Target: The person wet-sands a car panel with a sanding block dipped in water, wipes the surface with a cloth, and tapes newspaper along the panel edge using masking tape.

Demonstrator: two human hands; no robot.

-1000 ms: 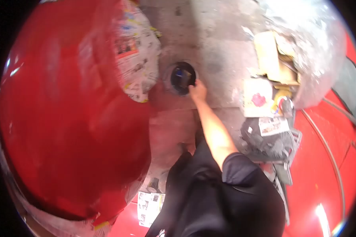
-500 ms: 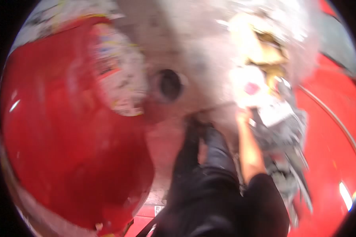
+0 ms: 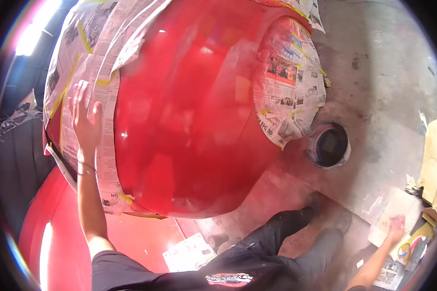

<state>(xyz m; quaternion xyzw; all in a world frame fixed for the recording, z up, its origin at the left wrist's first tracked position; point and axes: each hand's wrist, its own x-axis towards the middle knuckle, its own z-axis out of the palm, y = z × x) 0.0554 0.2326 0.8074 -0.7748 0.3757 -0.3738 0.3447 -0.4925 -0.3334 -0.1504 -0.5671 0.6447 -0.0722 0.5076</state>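
My left hand (image 3: 86, 119) rests with fingers spread on newspaper (image 3: 107, 121) taped over the left part of a glossy red car panel (image 3: 194, 126). It holds nothing. Low on the far right, my right hand (image 3: 394, 235) reaches down to a flat tan sheet (image 3: 384, 218), which looks like cardboard or paper. A reddish-pink patch (image 3: 397, 221) shows at its fingertips. Whether that is paint, a rag or something held, I cannot make out. More newspaper (image 3: 296, 82), edged with yellow tape, covers a rounded area on the panel's right.
A round container (image 3: 329, 144) with a dark inside stands on the concrete floor (image 3: 369, 97). Tape rolls (image 3: 405, 250) and cardboard (image 3: 431, 165) lie at the right edge. Below left, a newspaper sheet (image 3: 189, 253) lies on another red surface (image 3: 145, 235).
My view has swung left, so the red panel now fills the middle. My left hand has come into view on the newspaper. My right hand now appears at the far right edge.
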